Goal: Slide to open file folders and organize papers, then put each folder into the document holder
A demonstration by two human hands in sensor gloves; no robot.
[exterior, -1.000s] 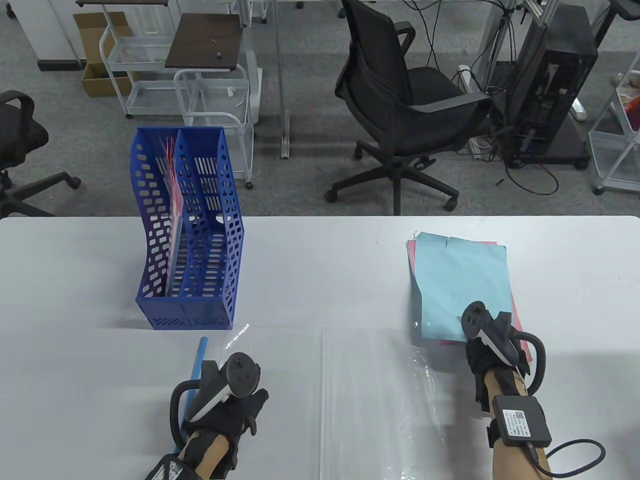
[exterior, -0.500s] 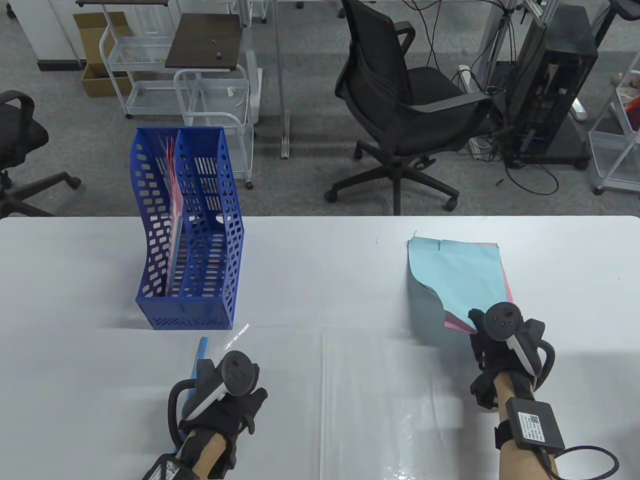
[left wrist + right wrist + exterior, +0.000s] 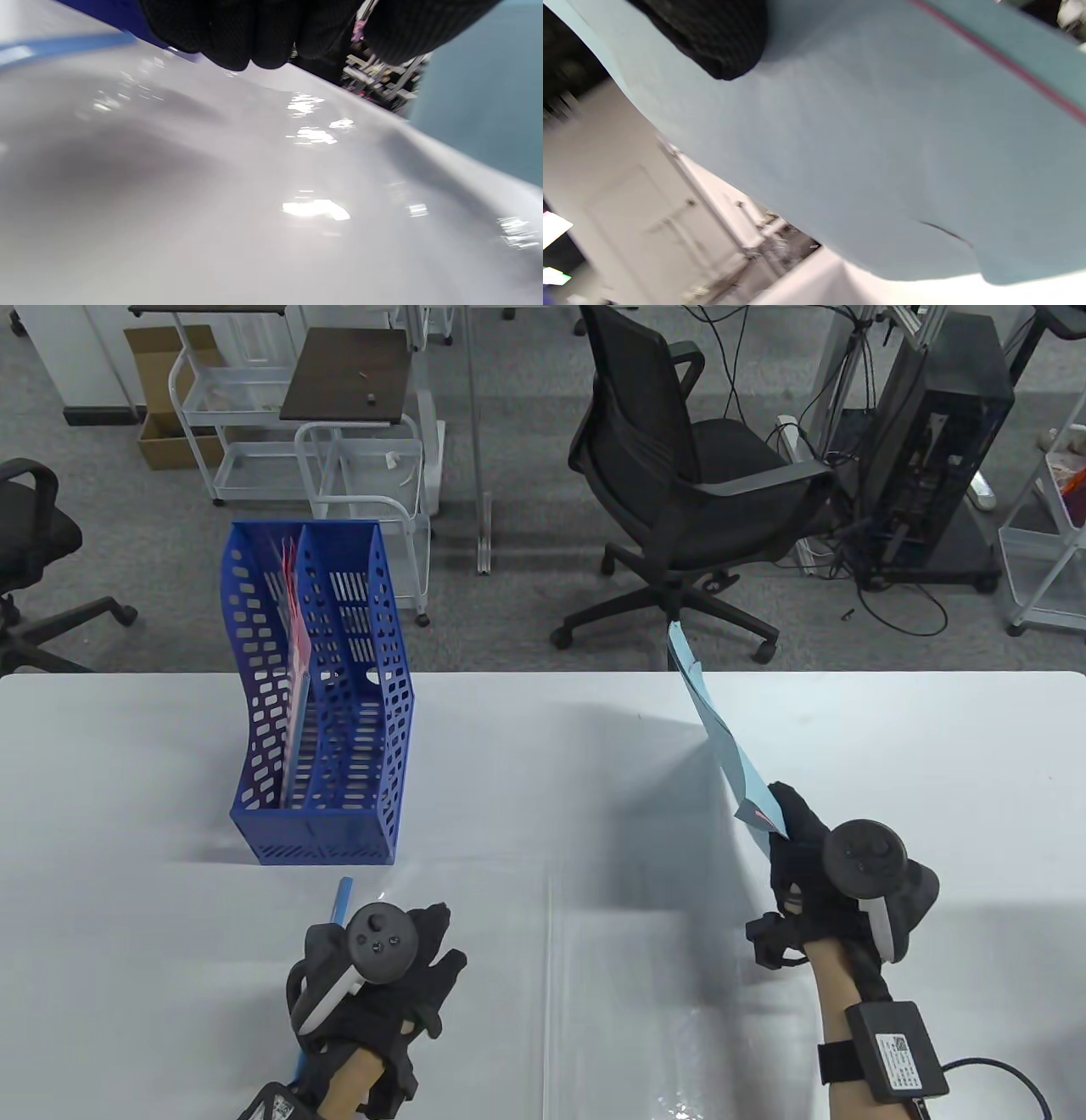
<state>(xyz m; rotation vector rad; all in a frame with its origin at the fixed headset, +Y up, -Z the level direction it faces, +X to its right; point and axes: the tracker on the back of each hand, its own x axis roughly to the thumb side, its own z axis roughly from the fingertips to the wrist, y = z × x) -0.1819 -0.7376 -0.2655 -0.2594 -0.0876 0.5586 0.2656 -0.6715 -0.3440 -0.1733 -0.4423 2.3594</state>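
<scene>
My right hand (image 3: 776, 810) pinches the near corner of a stack of light blue and pink papers (image 3: 721, 729) and holds it up off the table, almost edge-on. In the right wrist view a gloved finger (image 3: 712, 38) lies on the blue sheet (image 3: 865, 161). My left hand (image 3: 424, 950) rests with spread fingers on an open clear folder (image 3: 594, 984) at the near edge. The folder's blue slide bar (image 3: 340, 901) lies beside that hand. A blue document holder (image 3: 339, 729) stands at the back left, with a pink folder (image 3: 293, 585) in its left compartment.
The white table (image 3: 543, 746) ends at its far edge just behind the holder. Beyond it on the floor stand a black office chair (image 3: 679, 475), a computer tower (image 3: 933, 441) and white carts (image 3: 356, 415).
My right hand has lifted the paper stack from flat on the table up onto its edge and drawn it nearer. My left hand has shifted slightly and spread its fingers.
</scene>
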